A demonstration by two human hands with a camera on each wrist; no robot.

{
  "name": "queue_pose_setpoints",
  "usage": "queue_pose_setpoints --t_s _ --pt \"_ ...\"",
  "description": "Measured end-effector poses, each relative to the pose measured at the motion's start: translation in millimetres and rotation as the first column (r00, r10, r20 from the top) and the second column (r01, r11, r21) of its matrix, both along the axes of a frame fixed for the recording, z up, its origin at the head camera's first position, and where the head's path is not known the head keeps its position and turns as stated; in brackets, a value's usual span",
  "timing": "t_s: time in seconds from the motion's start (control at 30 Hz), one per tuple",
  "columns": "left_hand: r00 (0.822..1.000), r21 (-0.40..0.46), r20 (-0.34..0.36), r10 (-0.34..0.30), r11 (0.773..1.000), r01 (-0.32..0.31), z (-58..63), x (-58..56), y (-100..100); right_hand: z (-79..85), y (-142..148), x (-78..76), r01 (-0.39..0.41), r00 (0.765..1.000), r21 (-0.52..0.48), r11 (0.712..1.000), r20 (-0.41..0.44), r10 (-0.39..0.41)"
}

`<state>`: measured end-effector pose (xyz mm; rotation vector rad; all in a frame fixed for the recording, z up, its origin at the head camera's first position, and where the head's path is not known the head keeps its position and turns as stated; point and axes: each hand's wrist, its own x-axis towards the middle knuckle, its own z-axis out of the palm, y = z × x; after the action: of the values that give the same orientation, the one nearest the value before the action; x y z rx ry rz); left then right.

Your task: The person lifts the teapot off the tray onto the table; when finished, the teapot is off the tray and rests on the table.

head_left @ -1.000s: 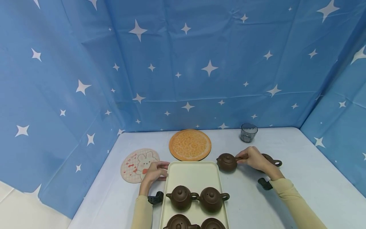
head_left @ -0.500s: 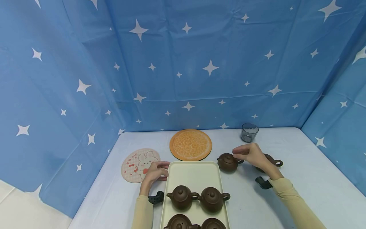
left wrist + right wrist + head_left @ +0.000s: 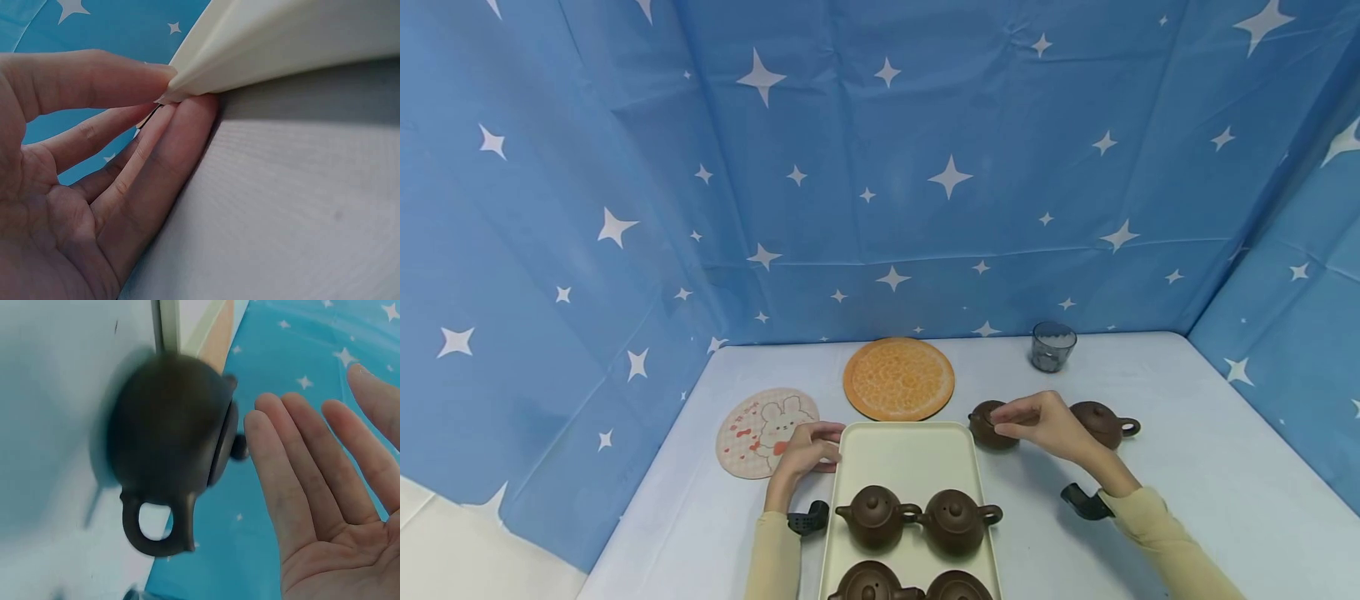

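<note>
My left hand pinches the left rim of a cream tray; up close in the left wrist view the thumb lies on the rim and the fingers sit under it. Brown teapots stand on the tray, among them one teapot beside another teapot. Right of the tray a smaller-looking teapot stands on the table with its lid on. Over its lid and handle side hovers my right hand, fingers straight and holding nothing. Another teapot stands beyond that hand.
An orange round mat lies behind the tray, and a rabbit-print mat is partly behind my left hand. A glass cup stands at the back right. A blue star-patterned curtain rises behind the white table.
My right hand has let go of the smaller teapot's handle, lifted and shifted left over the lid, its fingers straightening. The teapot stays in place. My left hand has not moved.
</note>
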<state>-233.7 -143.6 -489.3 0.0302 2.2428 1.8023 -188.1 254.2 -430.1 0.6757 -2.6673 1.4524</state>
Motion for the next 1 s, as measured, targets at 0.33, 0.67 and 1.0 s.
queue_pose_setpoints --t_s 0.33,0.67,1.0 --pt "1.0 0.002 0.005 0.009 1.0 -0.01 0.8 -0.6 1 -3.4 -17 26.0 -0.147 0.989 -0.021 0.989 -0.025 0.147" --pt "1.0 -0.007 0.01 0.021 1.0 -0.021 0.2 1.0 2 -8.4 -30 45.3 -0.234 0.972 -0.016 0.972 -0.014 0.234" --pt "1.0 -0.006 0.013 0.016 1.0 -0.016 0.7 -0.4 2 -19.2 -37 51.5 -0.284 0.958 -0.07 0.956 0.007 0.285"
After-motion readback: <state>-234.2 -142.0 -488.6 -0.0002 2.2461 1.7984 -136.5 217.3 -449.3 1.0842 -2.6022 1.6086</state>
